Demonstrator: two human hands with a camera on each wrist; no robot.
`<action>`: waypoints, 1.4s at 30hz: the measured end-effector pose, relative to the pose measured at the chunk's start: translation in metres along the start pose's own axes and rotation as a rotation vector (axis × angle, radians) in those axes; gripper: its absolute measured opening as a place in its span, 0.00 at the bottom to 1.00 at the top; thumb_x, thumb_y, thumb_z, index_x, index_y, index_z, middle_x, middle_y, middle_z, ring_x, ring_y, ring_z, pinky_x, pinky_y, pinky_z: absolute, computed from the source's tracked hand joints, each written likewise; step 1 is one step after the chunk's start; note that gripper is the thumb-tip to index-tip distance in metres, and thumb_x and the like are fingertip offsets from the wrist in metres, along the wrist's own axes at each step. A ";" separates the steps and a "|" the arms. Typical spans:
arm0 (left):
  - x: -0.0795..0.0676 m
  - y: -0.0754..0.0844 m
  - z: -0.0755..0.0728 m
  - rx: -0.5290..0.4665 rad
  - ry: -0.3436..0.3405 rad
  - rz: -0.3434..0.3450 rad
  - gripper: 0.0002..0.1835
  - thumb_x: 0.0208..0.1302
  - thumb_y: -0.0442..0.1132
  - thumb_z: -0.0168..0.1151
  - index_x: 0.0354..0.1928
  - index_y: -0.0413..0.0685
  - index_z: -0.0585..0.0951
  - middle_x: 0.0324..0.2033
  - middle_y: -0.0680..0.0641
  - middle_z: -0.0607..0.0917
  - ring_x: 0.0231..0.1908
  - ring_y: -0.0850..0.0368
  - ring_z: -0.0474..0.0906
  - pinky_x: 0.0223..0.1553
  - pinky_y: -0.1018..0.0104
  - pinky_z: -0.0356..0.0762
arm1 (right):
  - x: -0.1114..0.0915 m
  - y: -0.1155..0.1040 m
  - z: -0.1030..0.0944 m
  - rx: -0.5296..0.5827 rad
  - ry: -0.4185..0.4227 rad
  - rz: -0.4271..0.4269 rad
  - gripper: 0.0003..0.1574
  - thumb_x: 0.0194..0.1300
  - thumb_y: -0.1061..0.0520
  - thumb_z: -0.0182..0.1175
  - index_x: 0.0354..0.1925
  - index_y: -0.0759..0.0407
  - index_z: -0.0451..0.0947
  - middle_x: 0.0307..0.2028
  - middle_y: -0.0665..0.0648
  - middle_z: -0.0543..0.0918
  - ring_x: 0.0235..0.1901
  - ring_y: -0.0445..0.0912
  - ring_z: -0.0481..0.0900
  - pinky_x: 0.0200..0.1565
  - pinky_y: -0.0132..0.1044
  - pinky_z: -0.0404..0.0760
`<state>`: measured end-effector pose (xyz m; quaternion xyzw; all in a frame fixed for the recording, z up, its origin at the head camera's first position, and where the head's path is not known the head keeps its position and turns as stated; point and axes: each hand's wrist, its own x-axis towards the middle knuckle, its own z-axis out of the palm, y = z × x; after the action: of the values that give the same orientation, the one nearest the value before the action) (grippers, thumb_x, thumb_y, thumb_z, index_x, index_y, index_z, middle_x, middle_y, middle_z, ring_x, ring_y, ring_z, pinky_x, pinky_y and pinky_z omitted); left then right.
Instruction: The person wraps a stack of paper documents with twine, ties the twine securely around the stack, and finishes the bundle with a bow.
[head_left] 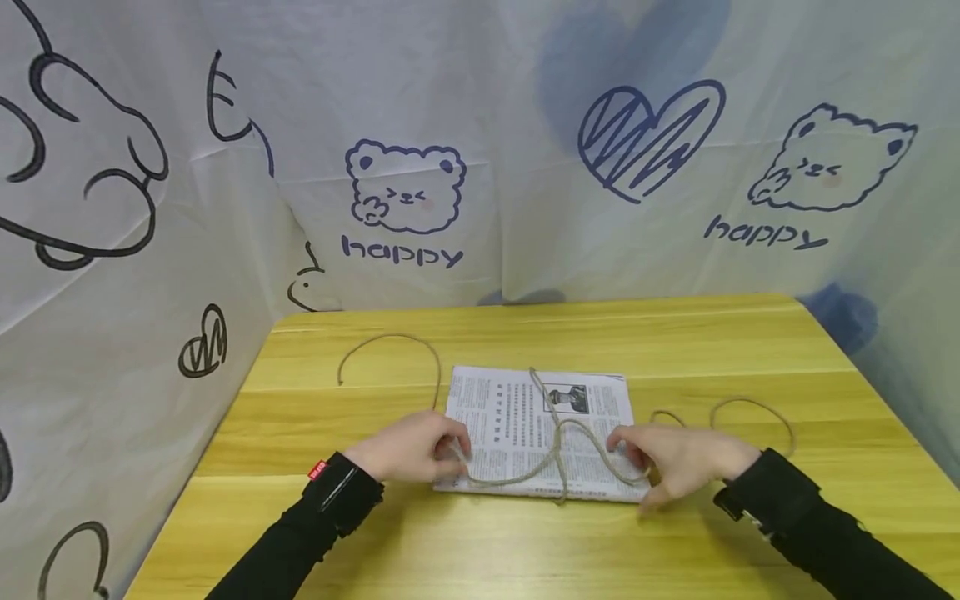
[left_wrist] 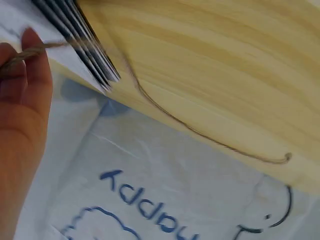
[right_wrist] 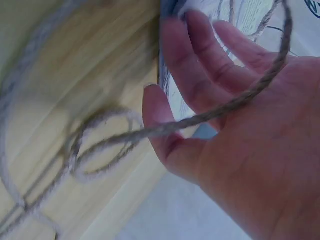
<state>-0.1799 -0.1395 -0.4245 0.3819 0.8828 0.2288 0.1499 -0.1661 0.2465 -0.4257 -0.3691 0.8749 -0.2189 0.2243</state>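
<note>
A folded stack of newspaper [head_left: 480, 417] lies on the wooden table with a thin twine rope [head_left: 517, 480] around it. The rope runs down its front and crosses itself near the middle, one part curving to each side. At the stack's left edge my left hand [head_left: 416, 446] pinches the left part; in the left wrist view the rope [left_wrist: 30, 52] passes between thumb and fingers. My right hand [head_left: 682, 458] is by the right edge, fingers spread and loosely bent. Across its palm and thumb lies the rope [right_wrist: 200, 119] in the right wrist view.
One rope end [head_left: 390, 336] arcs over the table behind my left hand. More rope [head_left: 757, 403] loops on the table to the right. White cloth [head_left: 510, 208] with drawn bears and hearts hangs behind the wooden table [head_left: 495, 550] and at both sides.
</note>
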 end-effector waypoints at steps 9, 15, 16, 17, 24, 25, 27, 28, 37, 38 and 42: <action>-0.015 -0.013 -0.013 -0.283 0.085 -0.018 0.14 0.64 0.52 0.60 0.29 0.51 0.82 0.15 0.55 0.60 0.17 0.65 0.55 0.24 0.72 0.54 | 0.009 0.003 0.010 0.030 0.097 -0.079 0.12 0.68 0.48 0.56 0.28 0.49 0.70 0.19 0.41 0.65 0.19 0.33 0.61 0.25 0.27 0.62; -0.033 -0.033 -0.023 -0.293 0.164 -0.086 0.16 0.69 0.49 0.55 0.31 0.46 0.82 0.20 0.51 0.73 0.20 0.64 0.61 0.24 0.71 0.60 | -0.001 0.016 0.006 -0.025 0.173 -0.114 0.16 0.68 0.50 0.56 0.22 0.48 0.74 0.17 0.38 0.61 0.17 0.31 0.58 0.24 0.26 0.60; -0.037 -0.037 -0.025 -0.282 0.171 -0.103 0.16 0.70 0.49 0.54 0.32 0.46 0.82 0.21 0.50 0.74 0.20 0.64 0.62 0.24 0.71 0.61 | -0.004 0.019 0.005 -0.025 0.174 -0.107 0.17 0.68 0.49 0.56 0.21 0.49 0.74 0.16 0.38 0.61 0.17 0.31 0.57 0.24 0.26 0.60; -0.041 -0.041 -0.027 -0.266 0.177 -0.122 0.16 0.71 0.49 0.52 0.32 0.46 0.82 0.21 0.49 0.73 0.20 0.63 0.61 0.24 0.71 0.61 | -0.008 0.022 0.003 -0.027 0.171 -0.097 0.18 0.68 0.49 0.56 0.21 0.48 0.74 0.16 0.38 0.60 0.16 0.31 0.57 0.23 0.25 0.59; -0.064 -0.058 -0.042 -0.146 0.151 -0.230 0.14 0.75 0.41 0.46 0.38 0.47 0.81 0.18 0.53 0.67 0.18 0.61 0.58 0.23 0.69 0.60 | -0.026 0.038 -0.004 0.065 0.126 -0.132 0.13 0.70 0.55 0.54 0.27 0.49 0.78 0.17 0.40 0.67 0.17 0.30 0.60 0.21 0.26 0.63; -0.065 -0.059 -0.044 -0.132 0.149 -0.225 0.13 0.74 0.40 0.47 0.39 0.46 0.82 0.19 0.52 0.70 0.19 0.60 0.62 0.24 0.68 0.62 | -0.027 0.040 -0.005 0.045 0.151 -0.135 0.12 0.69 0.57 0.55 0.28 0.49 0.79 0.18 0.40 0.69 0.17 0.30 0.62 0.22 0.27 0.65; -0.066 -0.059 -0.047 -0.088 0.166 -0.208 0.11 0.72 0.38 0.51 0.41 0.46 0.83 0.22 0.53 0.77 0.22 0.58 0.69 0.27 0.67 0.67 | -0.029 0.043 -0.008 -0.004 0.215 -0.111 0.08 0.67 0.59 0.57 0.31 0.49 0.80 0.21 0.41 0.75 0.19 0.31 0.67 0.23 0.29 0.70; -0.066 -0.059 -0.049 -0.061 0.186 -0.198 0.10 0.70 0.38 0.53 0.41 0.45 0.84 0.24 0.53 0.81 0.25 0.57 0.73 0.28 0.66 0.70 | -0.030 0.044 -0.009 -0.046 0.257 -0.094 0.07 0.65 0.60 0.59 0.32 0.49 0.81 0.22 0.41 0.76 0.20 0.32 0.70 0.24 0.30 0.72; -0.069 -0.059 -0.042 0.103 0.161 -0.197 0.06 0.60 0.44 0.65 0.35 0.55 0.87 0.34 0.56 0.86 0.36 0.59 0.81 0.39 0.58 0.79 | -0.031 0.043 -0.003 -0.180 0.398 0.029 0.06 0.53 0.58 0.70 0.28 0.47 0.83 0.27 0.41 0.81 0.26 0.34 0.76 0.28 0.34 0.77; -0.069 -0.060 -0.040 0.076 0.158 -0.214 0.07 0.61 0.46 0.64 0.36 0.55 0.87 0.35 0.55 0.86 0.39 0.57 0.81 0.41 0.57 0.78 | -0.030 0.043 0.000 -0.167 0.385 0.034 0.06 0.52 0.56 0.71 0.28 0.47 0.83 0.27 0.41 0.81 0.26 0.35 0.77 0.29 0.34 0.78; -0.069 -0.061 -0.038 0.030 0.272 -0.307 0.11 0.66 0.51 0.58 0.40 0.54 0.83 0.38 0.53 0.83 0.42 0.52 0.78 0.44 0.53 0.75 | -0.029 0.040 0.006 -0.099 0.399 0.024 0.10 0.55 0.48 0.69 0.34 0.49 0.82 0.31 0.44 0.81 0.31 0.38 0.77 0.34 0.37 0.79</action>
<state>-0.1882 -0.2385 -0.4179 0.2105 0.9461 0.2394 0.0566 -0.1664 0.2925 -0.4459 -0.3188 0.9160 -0.2415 0.0308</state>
